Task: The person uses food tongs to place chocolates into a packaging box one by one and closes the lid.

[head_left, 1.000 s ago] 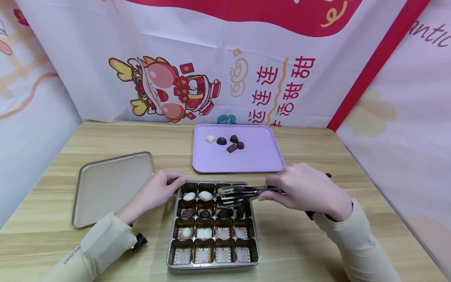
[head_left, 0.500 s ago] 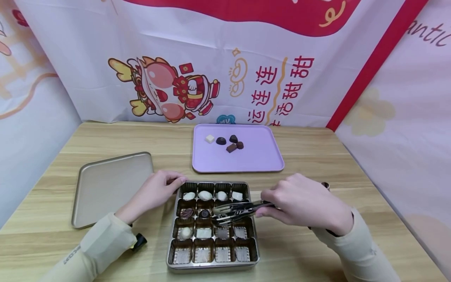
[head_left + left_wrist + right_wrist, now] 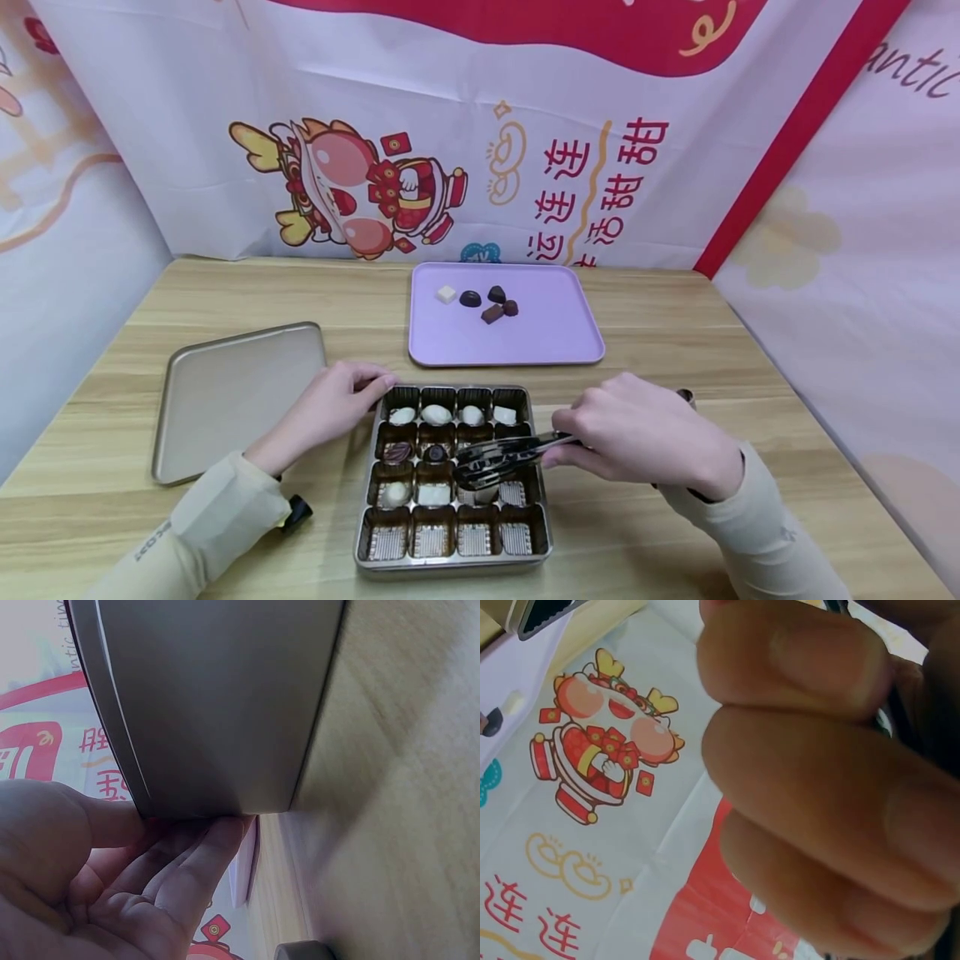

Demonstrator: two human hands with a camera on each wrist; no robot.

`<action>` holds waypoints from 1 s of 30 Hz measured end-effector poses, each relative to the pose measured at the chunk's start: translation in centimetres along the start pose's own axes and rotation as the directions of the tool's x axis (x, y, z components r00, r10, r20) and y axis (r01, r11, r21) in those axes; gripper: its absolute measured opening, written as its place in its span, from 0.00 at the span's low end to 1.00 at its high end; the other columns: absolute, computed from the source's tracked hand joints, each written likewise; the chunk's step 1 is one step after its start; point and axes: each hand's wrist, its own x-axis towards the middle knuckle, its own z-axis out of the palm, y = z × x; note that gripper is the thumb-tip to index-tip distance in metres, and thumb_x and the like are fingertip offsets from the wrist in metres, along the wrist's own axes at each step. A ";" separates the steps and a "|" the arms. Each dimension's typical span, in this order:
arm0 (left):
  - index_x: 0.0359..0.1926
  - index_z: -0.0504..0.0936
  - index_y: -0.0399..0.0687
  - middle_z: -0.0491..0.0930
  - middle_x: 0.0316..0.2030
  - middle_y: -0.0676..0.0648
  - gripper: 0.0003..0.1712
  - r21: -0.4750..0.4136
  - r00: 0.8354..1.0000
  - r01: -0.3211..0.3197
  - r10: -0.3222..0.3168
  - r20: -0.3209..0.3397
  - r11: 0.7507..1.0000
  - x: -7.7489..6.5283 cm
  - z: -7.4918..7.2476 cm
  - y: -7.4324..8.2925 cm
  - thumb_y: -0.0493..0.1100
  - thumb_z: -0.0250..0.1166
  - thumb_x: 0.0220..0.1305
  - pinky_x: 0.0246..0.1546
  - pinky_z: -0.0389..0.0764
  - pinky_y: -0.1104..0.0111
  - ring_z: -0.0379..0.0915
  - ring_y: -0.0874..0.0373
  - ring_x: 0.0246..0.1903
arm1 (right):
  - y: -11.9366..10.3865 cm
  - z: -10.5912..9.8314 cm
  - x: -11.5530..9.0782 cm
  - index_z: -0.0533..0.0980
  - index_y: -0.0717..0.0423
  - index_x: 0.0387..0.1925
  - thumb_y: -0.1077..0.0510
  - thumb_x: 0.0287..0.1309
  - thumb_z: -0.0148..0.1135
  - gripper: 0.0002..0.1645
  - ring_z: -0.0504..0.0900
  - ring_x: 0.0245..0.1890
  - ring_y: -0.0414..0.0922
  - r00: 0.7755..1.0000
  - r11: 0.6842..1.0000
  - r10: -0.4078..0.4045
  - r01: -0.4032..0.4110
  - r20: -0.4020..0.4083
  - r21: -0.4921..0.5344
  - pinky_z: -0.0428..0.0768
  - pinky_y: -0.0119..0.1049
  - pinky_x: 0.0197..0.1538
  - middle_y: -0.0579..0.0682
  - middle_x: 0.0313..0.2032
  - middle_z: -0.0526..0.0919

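Note:
A metal chocolate box (image 3: 453, 570) with a brown divided insert stands at the front middle. My left hand (image 3: 326, 413) holds its far left corner; in the left wrist view, thumb and bent fingertips touch the wall (image 3: 210, 705). My right hand (image 3: 637, 433) grips black serving tongs (image 3: 501, 458), whose head dips over the second and third rows on the right. White chocolates fill the far row, such as an oval one (image 3: 436, 415). A striped dark chocolate (image 3: 397, 452) lies in the second row, a white square (image 3: 433, 495) in the third. Whether the tongs hold a piece is hidden.
A lilac tray (image 3: 555, 337) behind the box bears several chocolates, among them a white cube (image 3: 446, 294) and a brown bar (image 3: 492, 314). On the left lies a tan metal lid or tray (image 3: 232, 400). A printed cloth (image 3: 315, 50) hangs behind the table.
The tongs in my right hand have come nearer from the far right compartments to the second and third rows, uncovering two white chocolates in the far row. My left hand keeps its place.

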 end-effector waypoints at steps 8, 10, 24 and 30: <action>0.49 0.82 0.44 0.80 0.47 0.45 0.16 -0.003 1.000 -0.001 0.001 0.002 1.000 -0.1 -0.1 0.0 0.48 0.56 0.70 0.43 0.73 0.56 0.68 0.59 0.22 | 0.1 0.3 0.5 0.61 0.40 0.17 0.36 0.61 0.56 0.24 0.53 0.11 0.31 0.991 0.999 -0.050 0.051 -0.124 0.005 0.57 0.29 0.13 0.32 0.13 0.52; 0.49 0.82 0.44 0.80 0.48 0.45 0.16 0.000 1.000 -0.002 0.002 -0.001 1.000 -0.1 0.0 0.0 0.48 0.56 0.70 0.44 0.73 0.55 0.72 0.59 0.27 | 0.1 0.5 0.5 0.60 0.40 0.17 0.37 0.61 0.57 0.24 0.53 0.11 0.31 0.988 0.998 -0.059 0.061 -0.144 0.007 0.56 0.29 0.13 0.32 0.13 0.51; 0.49 0.82 0.43 0.79 0.49 0.42 0.16 -0.001 1.000 -0.020 0.020 -0.012 1.000 0.1 0.1 0.0 0.47 0.56 0.70 0.53 0.68 0.51 0.75 0.48 0.48 | 0.3 2.7 -1.9 0.66 0.42 0.22 0.34 0.57 0.59 0.22 0.58 0.13 0.30 0.986 0.999 0.004 0.002 -0.170 0.036 0.60 0.29 0.14 0.30 0.17 0.58; 0.49 0.82 0.44 0.81 0.47 0.45 0.16 0.005 1.000 -0.015 0.015 -0.006 1.000 -0.1 -0.1 0.1 0.47 0.56 0.70 0.48 0.71 0.54 0.76 0.53 0.38 | 1.0 2.2 -2.6 0.62 0.41 0.19 0.35 0.57 0.60 0.24 0.55 0.12 0.31 0.984 0.999 0.045 -0.042 -0.175 0.022 0.56 0.28 0.14 0.32 0.15 0.54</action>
